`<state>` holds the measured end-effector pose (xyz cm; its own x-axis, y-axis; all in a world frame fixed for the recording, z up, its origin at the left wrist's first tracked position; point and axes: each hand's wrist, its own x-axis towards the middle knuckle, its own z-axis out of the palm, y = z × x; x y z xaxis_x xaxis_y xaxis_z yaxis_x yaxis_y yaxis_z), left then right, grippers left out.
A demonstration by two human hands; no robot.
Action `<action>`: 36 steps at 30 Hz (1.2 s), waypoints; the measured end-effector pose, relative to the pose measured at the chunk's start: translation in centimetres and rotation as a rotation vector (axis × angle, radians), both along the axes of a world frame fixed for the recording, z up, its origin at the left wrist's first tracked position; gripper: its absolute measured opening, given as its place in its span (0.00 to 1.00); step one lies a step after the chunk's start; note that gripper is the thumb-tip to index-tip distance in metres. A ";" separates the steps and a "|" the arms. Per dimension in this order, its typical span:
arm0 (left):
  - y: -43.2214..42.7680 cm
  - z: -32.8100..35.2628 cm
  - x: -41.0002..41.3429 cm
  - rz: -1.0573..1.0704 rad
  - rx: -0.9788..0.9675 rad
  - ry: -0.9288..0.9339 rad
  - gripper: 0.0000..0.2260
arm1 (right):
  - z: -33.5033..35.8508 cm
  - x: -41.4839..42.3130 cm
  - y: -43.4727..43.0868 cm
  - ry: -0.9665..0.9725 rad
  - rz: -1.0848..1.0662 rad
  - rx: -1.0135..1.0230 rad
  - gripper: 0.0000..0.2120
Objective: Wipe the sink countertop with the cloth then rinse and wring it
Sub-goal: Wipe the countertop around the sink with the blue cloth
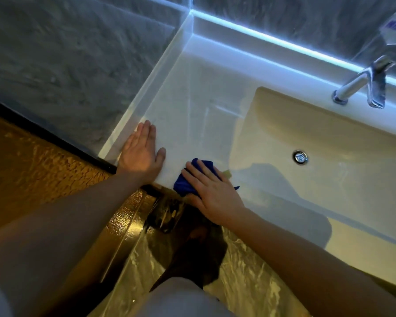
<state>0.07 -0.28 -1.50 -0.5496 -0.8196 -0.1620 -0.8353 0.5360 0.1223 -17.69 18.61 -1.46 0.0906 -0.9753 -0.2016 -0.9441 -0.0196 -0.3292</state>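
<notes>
white countertop [192, 92] | left hand [141, 154] flat, fingers open | right hand [212, 191] fingers spread on blue cloth [184, 185]

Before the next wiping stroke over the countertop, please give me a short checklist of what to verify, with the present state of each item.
1. Blue cloth lies under the right hand, palm flat on it: ok.
2. Left hand rests flat on the countertop, apart from the cloth: ok.
3. Countertop ahead of the cloth bears no objects: ok.
4. Cloth lies at the front edge, partly overhanging: not ok.
5. Faucet running or not: no stream seen, cannot tell.
6. Basin drain open or plugged: cannot tell.
</notes>
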 end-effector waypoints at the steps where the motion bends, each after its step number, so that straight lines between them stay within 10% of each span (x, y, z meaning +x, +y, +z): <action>1: 0.0 0.0 0.1 -0.004 -0.001 -0.006 0.34 | -0.1 -0.1 1.2 0.005 0.004 0.003 0.29; 8: -0.4 -0.3 0.3 -0.033 0.025 0.004 0.35 | -0.5 -2.9 9.5 0.027 -0.070 0.001 0.28; 25: 0.5 -0.2 -1.5 -0.031 0.030 0.064 0.36 | 0.5 -13.7 27.6 -0.044 -1.041 -0.031 0.26; 36: 24.4 1.0 -23.7 -0.531 0.201 0.319 0.31 | 5.3 -25.7 38.5 -0.291 -1.374 -0.481 0.21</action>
